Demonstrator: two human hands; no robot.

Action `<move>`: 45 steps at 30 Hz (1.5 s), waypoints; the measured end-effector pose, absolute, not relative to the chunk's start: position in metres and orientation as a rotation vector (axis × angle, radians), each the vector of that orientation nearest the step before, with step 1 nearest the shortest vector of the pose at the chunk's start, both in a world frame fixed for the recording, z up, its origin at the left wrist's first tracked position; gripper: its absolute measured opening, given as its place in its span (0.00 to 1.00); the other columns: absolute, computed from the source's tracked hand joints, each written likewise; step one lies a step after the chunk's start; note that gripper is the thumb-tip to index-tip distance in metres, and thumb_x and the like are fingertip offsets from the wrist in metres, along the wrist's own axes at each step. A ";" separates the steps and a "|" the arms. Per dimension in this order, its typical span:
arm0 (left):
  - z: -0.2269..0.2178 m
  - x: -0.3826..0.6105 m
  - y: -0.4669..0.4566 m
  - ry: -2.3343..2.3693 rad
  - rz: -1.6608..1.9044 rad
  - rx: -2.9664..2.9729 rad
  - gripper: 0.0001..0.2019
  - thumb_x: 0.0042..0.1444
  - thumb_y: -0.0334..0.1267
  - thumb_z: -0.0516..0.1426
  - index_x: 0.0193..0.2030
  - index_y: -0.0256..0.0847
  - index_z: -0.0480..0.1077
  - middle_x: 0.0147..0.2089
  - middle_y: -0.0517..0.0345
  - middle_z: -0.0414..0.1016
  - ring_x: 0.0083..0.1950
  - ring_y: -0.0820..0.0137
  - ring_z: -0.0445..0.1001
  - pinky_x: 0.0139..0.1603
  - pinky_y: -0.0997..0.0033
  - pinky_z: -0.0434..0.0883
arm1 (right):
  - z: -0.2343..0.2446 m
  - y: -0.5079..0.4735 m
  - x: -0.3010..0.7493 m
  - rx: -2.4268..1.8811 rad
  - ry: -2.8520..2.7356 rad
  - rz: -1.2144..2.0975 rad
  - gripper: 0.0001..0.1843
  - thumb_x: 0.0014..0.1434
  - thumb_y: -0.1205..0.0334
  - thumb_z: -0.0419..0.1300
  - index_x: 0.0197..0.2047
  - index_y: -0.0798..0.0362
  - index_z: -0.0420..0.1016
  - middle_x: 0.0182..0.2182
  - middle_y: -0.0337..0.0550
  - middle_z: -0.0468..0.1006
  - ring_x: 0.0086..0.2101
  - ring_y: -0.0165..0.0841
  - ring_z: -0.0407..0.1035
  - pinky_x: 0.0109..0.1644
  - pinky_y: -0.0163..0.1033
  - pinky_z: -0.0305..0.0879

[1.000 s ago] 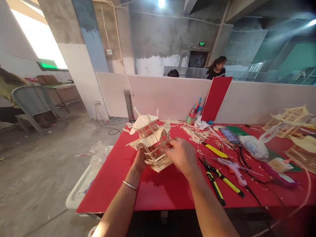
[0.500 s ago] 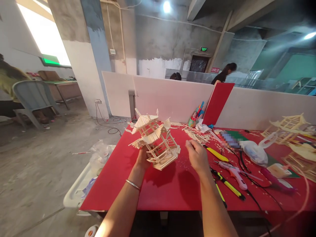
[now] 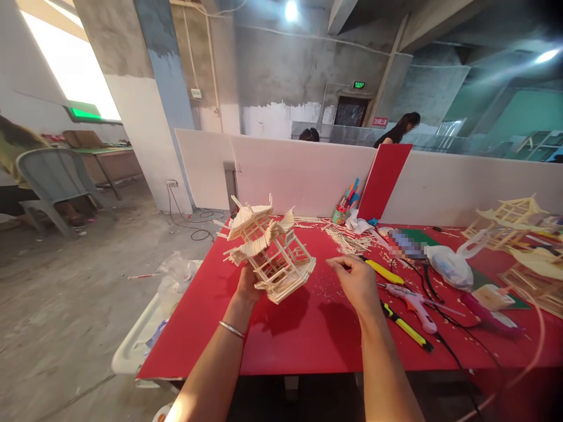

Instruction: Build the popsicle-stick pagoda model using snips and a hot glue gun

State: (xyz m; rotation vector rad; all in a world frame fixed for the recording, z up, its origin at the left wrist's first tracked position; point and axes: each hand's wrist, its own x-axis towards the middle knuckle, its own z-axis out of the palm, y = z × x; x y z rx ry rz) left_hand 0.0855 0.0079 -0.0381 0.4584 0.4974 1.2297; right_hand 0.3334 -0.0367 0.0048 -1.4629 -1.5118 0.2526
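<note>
My left hand [image 3: 248, 287] is closed round a small pagoda model [image 3: 272, 252] built of thin wooden sticks, holding it tilted above the red tabletop [image 3: 281, 351]. The model has two fan-like roof tiers and an open frame with a stick base; some of my left fingers are hidden behind it. My right hand [image 3: 356, 284] is to the right of the model, apart from it, with thumb and forefinger pinched together. Whatever is between those fingertips is too small to make out.
Loose sticks [image 3: 349, 239] lie behind my right hand. To the right are a yellow-handled tool [image 3: 385, 272], a pink glue gun [image 3: 417, 308], yellow-black pliers [image 3: 407, 327], a plastic bag [image 3: 453, 269] and more stick models [image 3: 512, 217]. A white partition [image 3: 299, 170] stands behind; a person [image 3: 398, 129] is beyond it.
The pagoda model has shifted slightly left and tipped further with my left hand. My right hand has turned, its pinched fingers now pointing left towards the model. The whole view has shifted a little.
</note>
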 end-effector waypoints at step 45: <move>-0.035 0.091 0.005 0.544 1.199 0.495 0.14 0.46 0.33 0.60 0.42 0.39 0.71 0.31 0.51 0.81 0.30 0.58 0.81 0.35 0.59 0.78 | -0.007 -0.010 0.318 -1.092 -0.844 0.810 0.32 0.50 0.29 0.59 0.17 0.50 0.59 0.19 0.36 0.70 0.26 0.32 0.68 0.39 0.39 0.65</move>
